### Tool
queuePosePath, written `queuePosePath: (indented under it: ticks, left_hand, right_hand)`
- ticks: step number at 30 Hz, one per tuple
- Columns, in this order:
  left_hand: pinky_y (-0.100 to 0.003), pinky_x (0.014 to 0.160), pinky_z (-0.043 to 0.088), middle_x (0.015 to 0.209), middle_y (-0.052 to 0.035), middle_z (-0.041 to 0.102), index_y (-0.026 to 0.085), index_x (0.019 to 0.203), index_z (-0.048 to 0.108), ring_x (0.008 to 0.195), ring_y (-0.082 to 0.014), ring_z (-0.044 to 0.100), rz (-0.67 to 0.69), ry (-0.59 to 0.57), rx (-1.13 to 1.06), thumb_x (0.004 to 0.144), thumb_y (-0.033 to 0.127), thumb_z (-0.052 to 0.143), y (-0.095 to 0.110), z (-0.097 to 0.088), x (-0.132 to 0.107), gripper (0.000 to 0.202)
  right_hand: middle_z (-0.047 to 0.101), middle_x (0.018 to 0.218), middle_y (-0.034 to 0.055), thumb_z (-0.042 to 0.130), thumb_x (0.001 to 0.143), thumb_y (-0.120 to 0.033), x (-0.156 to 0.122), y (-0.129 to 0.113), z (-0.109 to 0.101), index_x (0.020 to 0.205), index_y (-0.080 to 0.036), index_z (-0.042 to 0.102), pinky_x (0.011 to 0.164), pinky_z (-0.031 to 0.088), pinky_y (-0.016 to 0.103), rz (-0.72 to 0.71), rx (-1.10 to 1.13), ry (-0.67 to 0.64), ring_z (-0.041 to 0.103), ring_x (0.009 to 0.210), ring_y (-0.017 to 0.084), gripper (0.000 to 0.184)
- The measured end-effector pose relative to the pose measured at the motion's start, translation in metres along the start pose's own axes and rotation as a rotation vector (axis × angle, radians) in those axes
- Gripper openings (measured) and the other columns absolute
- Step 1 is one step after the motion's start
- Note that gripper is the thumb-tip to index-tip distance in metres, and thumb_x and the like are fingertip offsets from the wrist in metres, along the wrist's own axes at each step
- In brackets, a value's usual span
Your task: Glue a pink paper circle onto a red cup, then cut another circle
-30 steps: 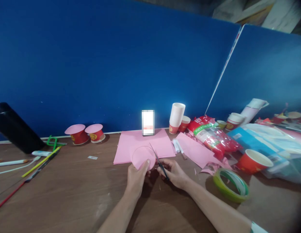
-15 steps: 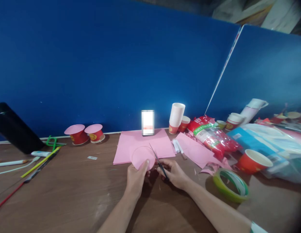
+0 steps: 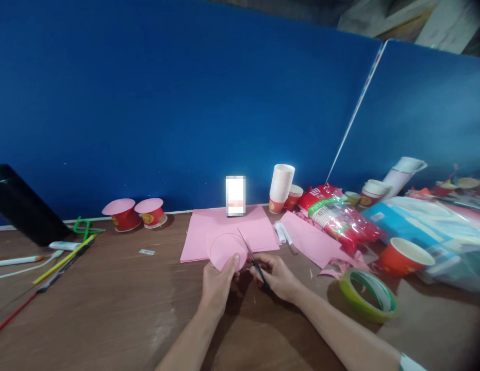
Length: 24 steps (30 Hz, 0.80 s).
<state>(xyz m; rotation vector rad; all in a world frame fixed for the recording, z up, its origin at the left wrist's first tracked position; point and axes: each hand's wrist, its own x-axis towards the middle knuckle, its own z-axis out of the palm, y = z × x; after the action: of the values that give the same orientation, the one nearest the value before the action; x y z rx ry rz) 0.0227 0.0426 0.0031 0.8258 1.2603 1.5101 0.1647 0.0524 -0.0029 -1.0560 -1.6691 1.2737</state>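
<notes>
Two bare hands at work over the brown tabletop [image 3: 108, 319]; pink sheets [image 3: 203, 226] lie flat just beyond. Right hand [image 3: 280, 278]: fingers curled round the handles of the black scissors [image 3: 257, 265], blades angled forward beside the paper; blade gap cannot be told. Left hand [image 3: 218, 286]: pinching the pink disc [image 3: 225, 252], thumb on top, the disc held at the near edge of the sheets. Judgement: for a smooth rim, turn the disc into steady blades, taking short snips, thumb clear of the edge. Labels: red bag [image 3: 332, 216], green band, "PAPER" legible, remainder uncertain; red cups [image 3: 151, 216], yellow emblems, too small to read; upright screen [image 3: 235, 196], pixelated, unreadable
</notes>
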Motion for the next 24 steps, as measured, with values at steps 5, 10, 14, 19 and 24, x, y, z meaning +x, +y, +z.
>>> queuePosePath:
  ticks: [5, 10, 14, 19, 24]
  left_hand:
    - [-0.023, 0.041, 0.040, 0.049, -0.0027, 0.059, 0.007, 0.069, 0.065, 0.042, -0.0119, 0.049, 0.002, -0.001, 0.024, 0.057, 0.035, 0.068, 0.003, 0.001, -0.001, 0.030]
    - [-0.023, 0.042, 0.042, 0.051, -0.0030, 0.059, 0.007, 0.068, 0.065, 0.043, -0.0116, 0.050, 0.006, -0.039, 0.064, 0.058, 0.036, 0.066, 0.006, 0.001, -0.004, 0.031]
    - [-0.022, 0.040, 0.040, 0.047, -0.0017, 0.056, 0.008, 0.065, 0.063, 0.041, -0.0114, 0.049, 0.011, -0.121, 0.124, 0.059, 0.038, 0.066, 0.002, -0.002, -0.003, 0.030]
    - [-0.021, 0.037, 0.039, 0.044, -0.0013, 0.054, 0.008, 0.063, 0.063, 0.038, -0.0104, 0.047, -0.025, -0.172, 0.167, 0.061, 0.041, 0.064, -0.007, -0.007, 0.003, 0.034]
    - [-0.021, 0.037, 0.038, 0.044, -0.0022, 0.055, 0.008, 0.062, 0.063, 0.038, -0.0111, 0.048, -0.016, -0.128, 0.173, 0.061, 0.043, 0.063, -0.015, -0.008, 0.005, 0.035]
  right_hand:
    - [0.049, 0.056, -0.0025, 0.055, 0.075, -0.034, 0.000, -0.001, -0.001, 0.098, -0.013, 0.058, 0.046, 0.037, 0.019, -0.001, 0.005, -0.007, 0.044, 0.049, 0.008, 0.031]
    - [0.049, 0.056, -0.0027, 0.056, 0.075, -0.034, 0.001, 0.002, 0.000, 0.096, -0.013, 0.059, 0.045, 0.036, 0.019, -0.011, 0.024, 0.000, 0.043, 0.048, 0.007, 0.029]
    - [0.049, 0.055, -0.0034, 0.057, 0.074, -0.034, 0.001, 0.003, 0.000, 0.097, -0.014, 0.058, 0.045, 0.035, 0.018, -0.010, 0.035, 0.004, 0.042, 0.048, 0.007, 0.031]
    - [0.049, 0.055, -0.0034, 0.057, 0.074, -0.036, 0.000, 0.001, 0.000, 0.100, -0.013, 0.058, 0.046, 0.035, 0.019, 0.008, 0.026, 0.006, 0.043, 0.048, 0.008, 0.035]
    - [0.050, 0.057, -0.0023, 0.058, 0.073, -0.036, 0.000, -0.001, 0.000, 0.100, -0.013, 0.058, 0.047, 0.037, 0.019, -0.003, 0.037, -0.003, 0.043, 0.050, 0.008, 0.035]
